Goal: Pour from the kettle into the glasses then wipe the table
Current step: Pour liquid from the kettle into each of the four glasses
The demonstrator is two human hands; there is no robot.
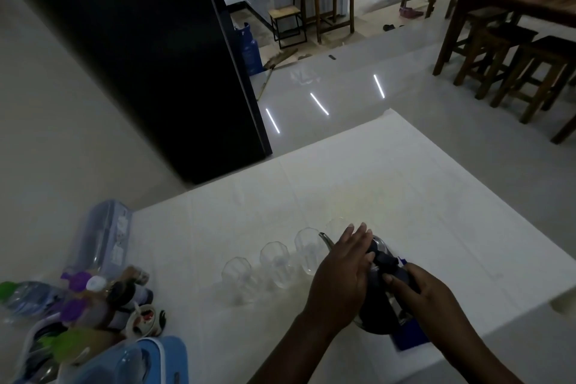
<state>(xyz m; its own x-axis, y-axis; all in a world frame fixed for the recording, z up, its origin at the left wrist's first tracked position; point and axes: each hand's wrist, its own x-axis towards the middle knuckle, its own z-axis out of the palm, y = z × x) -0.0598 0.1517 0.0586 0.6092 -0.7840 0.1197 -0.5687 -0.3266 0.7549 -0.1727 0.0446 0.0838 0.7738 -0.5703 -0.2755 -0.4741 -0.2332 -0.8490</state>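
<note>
A dark kettle (381,310) with a shiny metal lid and a thin spout (325,238) stands on the white table (436,227). My right hand (427,299) is shut on its dark handle. My left hand (341,271) lies flat over the lid, fingers together. Several clear glasses stand in a row left of the kettle: one (237,271), another (276,262), a third (307,251), and a further one (335,224) partly hidden behind my left hand. The spout points toward the third glass. A blue cloth (413,338) lies under the kettle.
A cluster of bottles and jars (93,296) crowds the table's left end, with a clear lidded plastic container (106,237) behind it and a blue container (149,362) at the bottom left. A black fridge (140,56) stands beyond the table. Wooden stools (514,65) are at the right.
</note>
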